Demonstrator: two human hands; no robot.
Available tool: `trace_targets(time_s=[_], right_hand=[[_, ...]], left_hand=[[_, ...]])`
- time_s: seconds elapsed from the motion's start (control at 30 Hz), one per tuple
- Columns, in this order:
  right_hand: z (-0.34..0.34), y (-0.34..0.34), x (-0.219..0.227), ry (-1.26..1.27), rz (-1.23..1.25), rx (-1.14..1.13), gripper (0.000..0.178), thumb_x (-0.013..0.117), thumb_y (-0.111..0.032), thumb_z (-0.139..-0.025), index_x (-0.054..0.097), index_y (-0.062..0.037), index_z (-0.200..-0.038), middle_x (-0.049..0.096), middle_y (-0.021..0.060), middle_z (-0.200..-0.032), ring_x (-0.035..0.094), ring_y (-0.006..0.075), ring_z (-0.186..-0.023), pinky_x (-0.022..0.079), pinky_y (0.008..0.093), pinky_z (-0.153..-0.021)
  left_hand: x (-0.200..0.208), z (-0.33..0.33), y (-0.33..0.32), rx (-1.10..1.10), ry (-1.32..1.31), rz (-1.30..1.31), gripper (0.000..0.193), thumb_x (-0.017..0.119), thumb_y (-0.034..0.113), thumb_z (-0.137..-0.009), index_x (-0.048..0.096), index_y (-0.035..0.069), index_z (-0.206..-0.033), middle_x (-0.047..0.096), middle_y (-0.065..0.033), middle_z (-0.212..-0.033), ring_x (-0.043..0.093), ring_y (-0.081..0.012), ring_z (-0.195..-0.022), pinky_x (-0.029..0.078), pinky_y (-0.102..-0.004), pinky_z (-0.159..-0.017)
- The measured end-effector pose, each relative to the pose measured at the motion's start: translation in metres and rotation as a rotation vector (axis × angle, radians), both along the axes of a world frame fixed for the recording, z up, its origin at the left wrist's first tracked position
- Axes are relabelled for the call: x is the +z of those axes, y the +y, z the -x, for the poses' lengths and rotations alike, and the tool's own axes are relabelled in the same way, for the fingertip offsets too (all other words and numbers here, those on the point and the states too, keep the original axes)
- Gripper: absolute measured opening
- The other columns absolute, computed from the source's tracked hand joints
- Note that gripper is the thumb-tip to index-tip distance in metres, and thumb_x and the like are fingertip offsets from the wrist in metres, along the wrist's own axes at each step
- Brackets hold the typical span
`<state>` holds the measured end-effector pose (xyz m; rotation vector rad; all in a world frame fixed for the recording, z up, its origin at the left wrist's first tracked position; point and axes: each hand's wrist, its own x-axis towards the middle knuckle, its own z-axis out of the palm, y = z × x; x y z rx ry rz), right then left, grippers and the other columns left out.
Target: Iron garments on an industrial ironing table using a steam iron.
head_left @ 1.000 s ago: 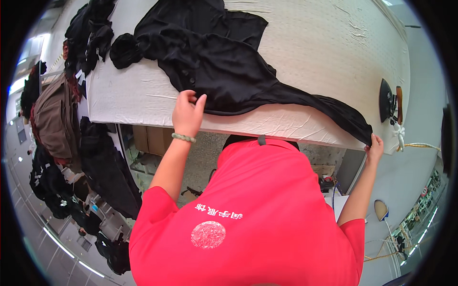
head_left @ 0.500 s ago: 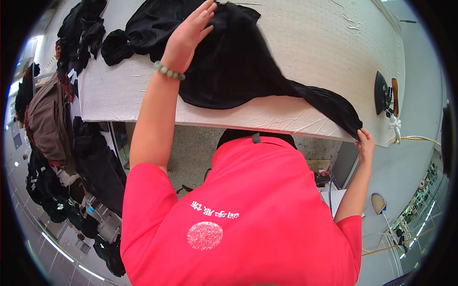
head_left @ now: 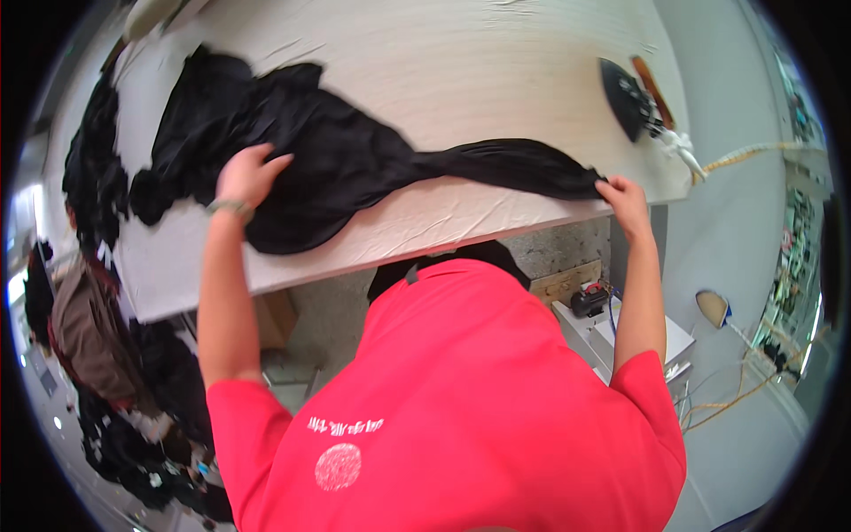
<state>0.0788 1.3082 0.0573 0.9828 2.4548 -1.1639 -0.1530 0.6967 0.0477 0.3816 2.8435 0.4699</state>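
Observation:
A black garment [head_left: 346,160] lies spread on the pale padded table [head_left: 496,89], bunched toward the left and drawn into a narrow sleeve-like strip at the right. That strip's end is pinched between the fingers of my right hand [head_left: 628,206], close to the front edge. My left hand [head_left: 248,177], with a beaded bracelet at its wrist, rests against the wide left part of the garment. Its thumb and fingers are apart, and no cloth shows gripped in them.
An iron [head_left: 631,99] with a wooden handle and a cord stands at the table's right end. More dark clothes [head_left: 93,168] hang or lie along the left side, with a brown garment [head_left: 93,341] among them. Below the table at right is a small dark motor [head_left: 589,300].
My left hand has come down from above the garment onto its left part. The strip in my right hand now lies straighter along the table. The whole view has turned and shifted.

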Motion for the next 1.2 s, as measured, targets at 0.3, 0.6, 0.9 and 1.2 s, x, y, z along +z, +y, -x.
trace_targets(time_s=[0.3,0.6,0.9,1.2], right_hand=[[0.076,0.056,0.034,0.73,0.551,-0.36,0.023,0.068,-0.023,-0.095,0.074,-0.0017,-0.097,0.07,0.0006,-0.093,0.063,0.0078,-0.083,0.05,0.024,-0.077],[-0.097,0.164,0.096,1.121,0.949,-0.781,0.022,0.063,-0.018,-0.097,0.069,-0.0004,-0.108,0.072,0.0094,-0.102,0.07,0.018,-0.093,0.056,0.033,-0.083],[-0.173,0.19,0.129,1.177,0.795,-0.634,0.045,0.063,-0.014,-0.095,0.056,0.0035,-0.137,0.069,0.0136,-0.123,0.068,0.0224,-0.109,0.053,0.0351,-0.097],[-0.201,0.228,0.122,1.253,0.685,-0.836,0.053,0.062,-0.01,-0.094,0.049,0.0054,-0.144,0.064,0.0159,-0.134,0.063,0.0225,-0.12,0.048,0.0368,-0.106]], left_hand=[[0.231,-0.042,0.0,0.701,0.005,-1.34,0.043,0.058,0.025,-0.104,0.056,0.003,-0.142,0.066,-0.0145,-0.13,0.062,-0.0244,-0.123,0.053,-0.0328,-0.098],[0.297,-0.105,0.111,0.516,0.457,-1.161,0.051,0.06,0.039,-0.099,0.066,-0.004,-0.126,0.065,-0.0221,-0.13,0.061,-0.0353,-0.12,0.042,-0.0504,-0.11],[0.327,-0.055,0.227,0.331,0.389,-1.056,0.046,0.057,0.031,-0.102,0.064,-0.008,-0.124,0.064,-0.0268,-0.128,0.061,-0.0387,-0.119,0.04,-0.0545,-0.112],[0.301,-0.025,0.214,0.075,-0.206,-1.11,0.047,0.049,0.03,-0.107,0.05,0.001,-0.143,0.064,-0.0159,-0.133,0.059,-0.0298,-0.126,0.046,-0.0462,-0.109]])
